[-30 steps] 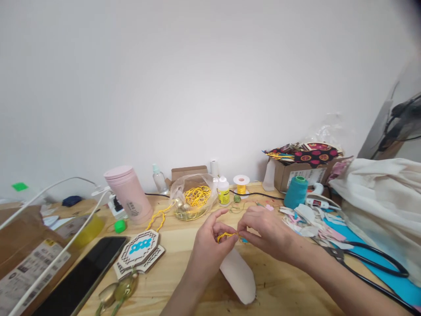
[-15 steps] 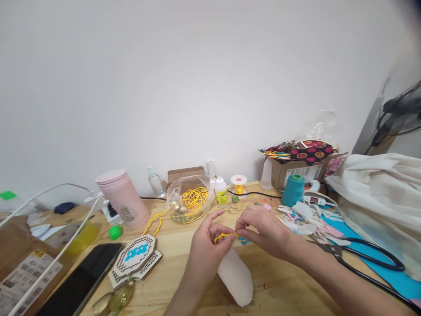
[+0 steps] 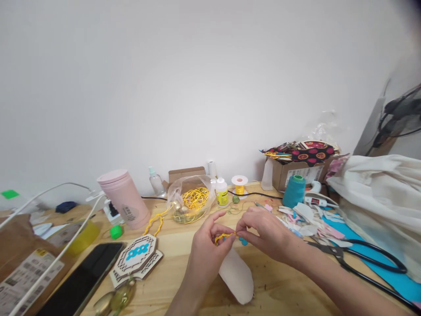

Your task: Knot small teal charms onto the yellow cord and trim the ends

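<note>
1. The yellow cord (image 3: 219, 238) is in the air above the table (image 3: 177, 281), in front of the person, strung between the two hands.
2. The left hand (image 3: 208, 248) grips the cord, pinching it between thumb and fingertips; its index finger is raised.
3. The right hand (image 3: 263, 230) has thumb and fingertips pinched together on the cord, just beside the left fingertips.
4. A small blue piece (image 3: 243, 241) shows just below the right fingertips; whether it is attached to the cord I cannot tell.
5. A pale, long flat piece (image 3: 237, 278) lies below the hands, its upper end hidden behind the left one.
6. Beyond the hands are a clear bag (image 3: 176, 191) with yellow string (image 3: 195, 197) inside, a white bottle (image 3: 221, 193) and a spool (image 3: 240, 186).
7. To the right, scissors (image 3: 337, 251) lie partly over blue sheet (image 3: 384, 274), near paper scraps (image 3: 305, 217) and a teal thread cone (image 3: 294, 193).
8. To the left are an octagonal ornament (image 3: 133, 263), a phone (image 3: 82, 281) and a tilted-looking pink tumbler (image 3: 123, 197).
</note>
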### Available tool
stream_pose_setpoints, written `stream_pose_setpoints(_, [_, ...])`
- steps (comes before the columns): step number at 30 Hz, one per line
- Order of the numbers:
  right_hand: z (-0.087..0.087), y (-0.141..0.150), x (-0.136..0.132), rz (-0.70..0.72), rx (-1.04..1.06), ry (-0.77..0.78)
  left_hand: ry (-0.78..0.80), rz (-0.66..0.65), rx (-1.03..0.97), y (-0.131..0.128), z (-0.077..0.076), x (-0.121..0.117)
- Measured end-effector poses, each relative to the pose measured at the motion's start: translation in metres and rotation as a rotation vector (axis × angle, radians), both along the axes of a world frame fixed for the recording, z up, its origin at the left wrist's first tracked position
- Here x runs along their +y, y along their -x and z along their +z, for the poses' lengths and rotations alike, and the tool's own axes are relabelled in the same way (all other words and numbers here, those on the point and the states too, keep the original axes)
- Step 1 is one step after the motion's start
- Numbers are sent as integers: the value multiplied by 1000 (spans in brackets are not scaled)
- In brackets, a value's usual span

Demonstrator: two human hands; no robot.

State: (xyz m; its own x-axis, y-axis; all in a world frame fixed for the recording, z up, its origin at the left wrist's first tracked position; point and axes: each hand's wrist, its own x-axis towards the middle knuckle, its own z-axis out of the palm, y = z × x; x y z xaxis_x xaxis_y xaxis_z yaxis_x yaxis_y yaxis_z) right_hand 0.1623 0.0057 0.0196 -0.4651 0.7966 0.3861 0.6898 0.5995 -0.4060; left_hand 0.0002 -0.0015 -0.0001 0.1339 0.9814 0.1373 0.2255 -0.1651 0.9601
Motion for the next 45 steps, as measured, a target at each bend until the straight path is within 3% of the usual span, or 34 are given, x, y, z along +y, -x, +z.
stream_pose_setpoints(9, [-5,9,-5,-114,72,0,-29,18,63,-1,1,-1])
stream_pose_setpoints(23, [-8,4,-1,-61,122,39,-3,17,21,-1,1,0])
stream_pose_setpoints(38, [-9,13,-4,-167,83,10,-62,46,47,-1,1,-2])
stream_pose_setpoints(45, [-12,11,-2,-151,163,62,-24,40,36,-2,1,-2])
